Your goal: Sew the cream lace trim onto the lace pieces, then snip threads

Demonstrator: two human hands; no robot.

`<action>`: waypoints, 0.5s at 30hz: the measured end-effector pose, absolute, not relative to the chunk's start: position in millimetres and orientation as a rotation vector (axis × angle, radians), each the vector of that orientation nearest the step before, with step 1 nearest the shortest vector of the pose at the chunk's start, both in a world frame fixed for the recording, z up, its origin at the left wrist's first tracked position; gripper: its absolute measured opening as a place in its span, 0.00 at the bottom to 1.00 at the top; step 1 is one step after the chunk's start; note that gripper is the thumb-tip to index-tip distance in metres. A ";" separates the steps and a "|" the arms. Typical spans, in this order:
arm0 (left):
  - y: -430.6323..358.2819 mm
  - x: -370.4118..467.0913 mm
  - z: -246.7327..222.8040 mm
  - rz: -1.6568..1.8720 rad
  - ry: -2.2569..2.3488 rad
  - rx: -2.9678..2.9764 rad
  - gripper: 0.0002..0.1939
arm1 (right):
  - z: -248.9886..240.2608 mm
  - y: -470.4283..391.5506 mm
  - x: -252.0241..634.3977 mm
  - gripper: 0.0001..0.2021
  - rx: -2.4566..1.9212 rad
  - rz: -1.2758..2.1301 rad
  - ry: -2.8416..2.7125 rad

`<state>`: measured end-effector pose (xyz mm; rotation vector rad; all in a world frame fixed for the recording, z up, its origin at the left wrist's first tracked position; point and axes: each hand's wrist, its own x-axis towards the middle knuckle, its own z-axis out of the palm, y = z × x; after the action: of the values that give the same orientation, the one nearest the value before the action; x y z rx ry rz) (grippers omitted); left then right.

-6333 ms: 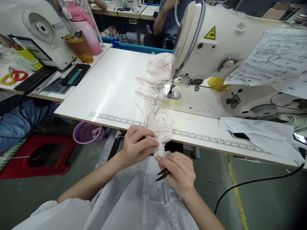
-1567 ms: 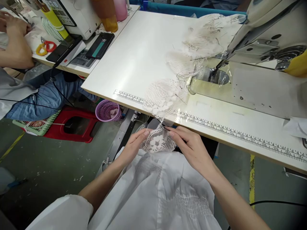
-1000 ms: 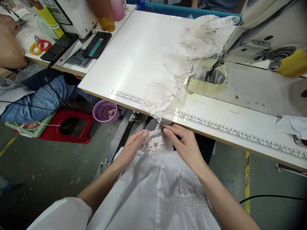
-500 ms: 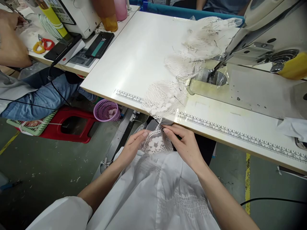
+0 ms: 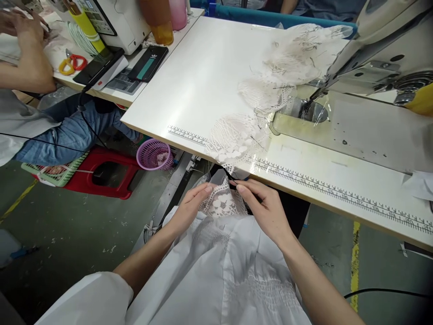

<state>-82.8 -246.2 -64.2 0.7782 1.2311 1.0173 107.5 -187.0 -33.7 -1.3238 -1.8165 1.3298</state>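
Observation:
White lace (image 5: 221,201) hangs between my hands just below the table's front edge and over my lap. My left hand (image 5: 192,203) pinches the lace's left edge between thumb and fingers. To the right of it, my right hand (image 5: 264,203) is closed in a pinch on something thin and dark, probably thread or a small tool, close to the lace. Another lace piece (image 5: 233,135) lies over the table edge above my hands. More lace pieces (image 5: 294,54) with dark thread ends lie beyond it, beside the sewing machine (image 5: 372,58).
A ruler strip (image 5: 318,187) runs along the front of the white table (image 5: 203,58). To the left are a phone (image 5: 148,63), scissors (image 5: 72,63), a purple basket (image 5: 154,155), a red stool (image 5: 111,178) and a seated person's arm (image 5: 30,67).
The view has shifted slightly, so the scene sits further right. My right hand has drawn a little away from the lace edge. At the left, the other person's hands have moved.

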 end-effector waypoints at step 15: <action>-249.5 -81.3 -57.9 1.032 1.125 0.747 0.17 | -42.7 -196.3 95.5 0.12 -1.325 1.251 -1.772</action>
<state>-81.3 -249.5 -57.9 0.7473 1.1253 1.0324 95.5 -196.3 -42.7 -1.3247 -1.7718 1.2515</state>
